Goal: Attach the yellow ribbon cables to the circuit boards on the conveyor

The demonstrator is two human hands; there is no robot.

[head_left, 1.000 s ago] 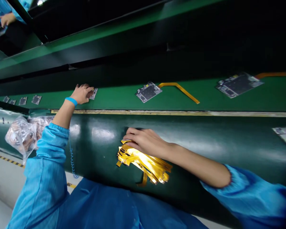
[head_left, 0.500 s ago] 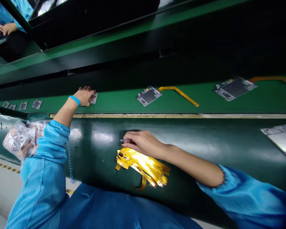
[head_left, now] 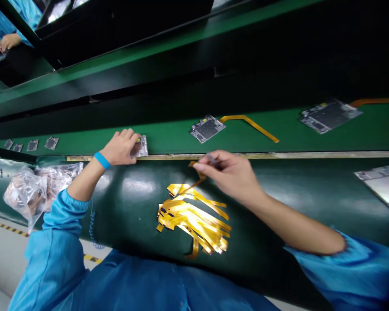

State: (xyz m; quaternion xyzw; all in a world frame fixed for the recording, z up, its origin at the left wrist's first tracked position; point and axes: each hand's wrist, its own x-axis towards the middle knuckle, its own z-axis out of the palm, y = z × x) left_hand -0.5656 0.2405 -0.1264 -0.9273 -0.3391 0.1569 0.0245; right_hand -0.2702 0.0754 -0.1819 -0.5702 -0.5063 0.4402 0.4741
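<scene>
My left hand point(head_left: 121, 147), with a blue band at the wrist, grips a circuit board point(head_left: 141, 147) over the near edge of the green belt. My right hand point(head_left: 231, 172) is closed, pinching an orange flex cable point(head_left: 199, 176) between thumb and fingers. A small grey piece point(head_left: 211, 159) also sticks out of its fingers; I cannot make out what it is. Below that hand, a pile of shiny yellow-orange flex cables point(head_left: 194, 220) lies on the green bench. The held cable's lower end reaches down to the pile.
On the belt point(head_left: 168, 138) lie a board with a flex cable point(head_left: 208, 128), another such board point(head_left: 330, 115) and several small boards point(head_left: 51, 143) at left. A clear plastic bag point(head_left: 26, 192) rests at bench left, a flat panel point(head_left: 384, 185) at right. Another person's hands point(head_left: 3, 43) show top left.
My left hand has brought the circuit board right and nearer to the belt's edge. My right hand has risen from the pile, up and to the right, with a flex cable.
</scene>
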